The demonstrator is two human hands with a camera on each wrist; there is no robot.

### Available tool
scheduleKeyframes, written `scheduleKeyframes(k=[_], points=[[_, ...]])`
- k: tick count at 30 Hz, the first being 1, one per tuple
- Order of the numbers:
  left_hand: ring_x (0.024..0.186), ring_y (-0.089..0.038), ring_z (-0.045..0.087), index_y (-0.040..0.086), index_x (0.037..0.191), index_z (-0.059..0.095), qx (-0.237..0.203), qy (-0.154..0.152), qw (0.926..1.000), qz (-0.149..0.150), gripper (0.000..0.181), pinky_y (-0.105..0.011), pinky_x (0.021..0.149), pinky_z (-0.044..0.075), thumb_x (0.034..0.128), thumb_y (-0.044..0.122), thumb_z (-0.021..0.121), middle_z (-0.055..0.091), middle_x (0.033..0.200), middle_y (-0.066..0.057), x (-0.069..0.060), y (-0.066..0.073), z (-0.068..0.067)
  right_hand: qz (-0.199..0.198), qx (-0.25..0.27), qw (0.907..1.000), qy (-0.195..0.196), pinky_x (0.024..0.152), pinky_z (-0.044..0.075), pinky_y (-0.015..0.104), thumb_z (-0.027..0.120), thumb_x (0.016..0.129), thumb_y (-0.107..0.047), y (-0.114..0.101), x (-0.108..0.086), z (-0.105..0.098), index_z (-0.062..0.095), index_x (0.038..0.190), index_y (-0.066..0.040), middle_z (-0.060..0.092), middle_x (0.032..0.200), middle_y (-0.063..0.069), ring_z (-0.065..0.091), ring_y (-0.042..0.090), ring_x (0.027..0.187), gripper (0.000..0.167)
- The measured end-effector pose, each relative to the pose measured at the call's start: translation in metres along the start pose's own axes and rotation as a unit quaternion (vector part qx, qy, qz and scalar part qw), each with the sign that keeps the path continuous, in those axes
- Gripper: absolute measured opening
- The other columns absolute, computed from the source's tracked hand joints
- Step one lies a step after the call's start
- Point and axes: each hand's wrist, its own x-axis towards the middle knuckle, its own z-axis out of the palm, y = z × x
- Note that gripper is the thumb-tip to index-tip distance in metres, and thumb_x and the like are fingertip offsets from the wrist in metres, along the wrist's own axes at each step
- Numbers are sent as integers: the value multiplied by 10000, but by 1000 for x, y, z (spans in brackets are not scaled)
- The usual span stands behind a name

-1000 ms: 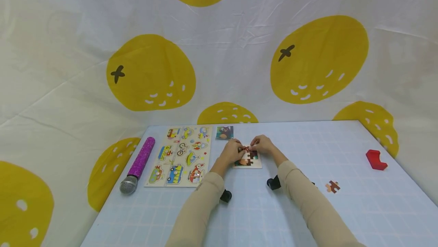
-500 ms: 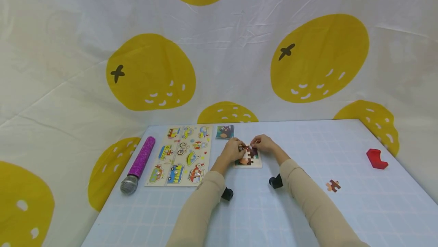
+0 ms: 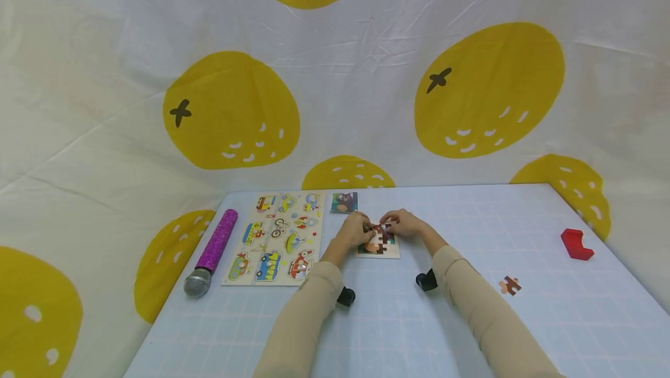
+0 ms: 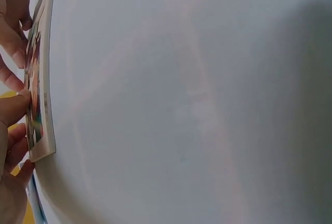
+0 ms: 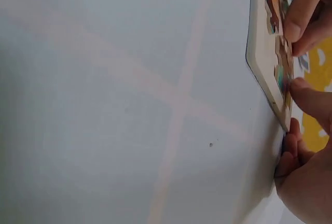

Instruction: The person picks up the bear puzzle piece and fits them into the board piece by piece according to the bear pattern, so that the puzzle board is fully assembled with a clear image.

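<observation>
A small jigsaw puzzle in a pale tray [image 3: 389,255] lies on the table, with brown pieces in it and white gaps showing. At its left side is my left hand [image 3: 352,231], whose thumb and index finger pinch at a puzzle piece mostly hidden by the fingertips. My right hand [image 3: 407,224] grips the tray's far right edge. In the right wrist view, its thumb [image 5: 308,97] lies on the puzzle and its other fingers curl against the edge. A loose brown puzzle piece [image 3: 510,285] lies to the right, near the right sleeve.
A wooden vehicle peg board [image 3: 264,253] lies left, beside a purple glitter microphone [image 3: 217,242]. Behind the puzzle is a small picture card [image 3: 344,202]. A red curved block [image 3: 577,244] sits at the right. A fruit-print curtain [image 3: 361,104] hangs at the back.
My right hand has shifted slightly left and in over the puzzle's upper edge. The left hand stays at the puzzle's left side. The loose piece has not moved.
</observation>
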Motion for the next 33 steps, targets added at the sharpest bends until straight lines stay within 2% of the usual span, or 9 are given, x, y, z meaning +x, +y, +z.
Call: scheduleKeyframes(k=[4,10,17,20,23,26,30,33], points=[[999,-230,605,10,926,747,-88,-25,9999,-113,191,-319,878,502,853,178,693,658,1040,-105,0,0,1,237,65,9991,334,888,450,498,684,848,-120,2,0,2,648,1060,-8,603,1120,187,533,344,1024,243],[997,-222,600,23,927,744,89,11,9998,-197,183,-316,894,491,860,184,691,670,1015,-90,1,2,1,-85,-123,9958,907,851,480,465,748,803,-162,4,-6,6,726,944,24,626,985,148,565,302,954,235],[1028,-223,588,32,980,742,225,-189,9994,-179,219,-319,910,489,889,212,656,658,1064,-92,2,2,2,-537,-610,9921,957,804,477,441,737,816,-157,6,-12,7,728,927,57,565,978,152,543,284,907,241],[1015,-220,592,34,973,746,254,-105,9995,-136,216,-318,897,493,890,210,653,657,1059,-95,3,2,2,-721,-868,9889,964,807,483,451,736,818,-168,5,-12,5,726,930,58,574,978,170,554,300,907,252],[982,-211,604,33,940,751,254,49,9996,-139,216,-313,872,505,886,218,656,667,1020,-91,4,4,2,-729,-953,9878,991,813,479,453,739,815,-176,5,-11,3,725,937,56,574,978,173,553,304,910,262],[933,-204,609,35,889,757,174,241,9991,-300,236,-309,839,513,873,254,673,675,953,-80,4,7,4,-666,-865,9891,992,799,480,447,736,817,-172,6,-10,4,725,925,61,573,972,168,550,297,905,257],[858,-192,590,53,800,761,15,482,9961,-745,269,-306,771,506,836,316,716,650,862,-56,2,12,7,-683,-788,9893,1021,795,489,443,717,834,-157,8,-10,7,737,848,54,588,953,163,560,297,901,213],[806,-177,572,67,735,747,72,648,9927,-1019,295,-299,727,495,812,352,734,616,805,-36,3,15,9,-727,-801,9881,1091,815,492,450,706,841,-144,9,-9,8,740,800,43,603,951,165,571,306,913,195]])
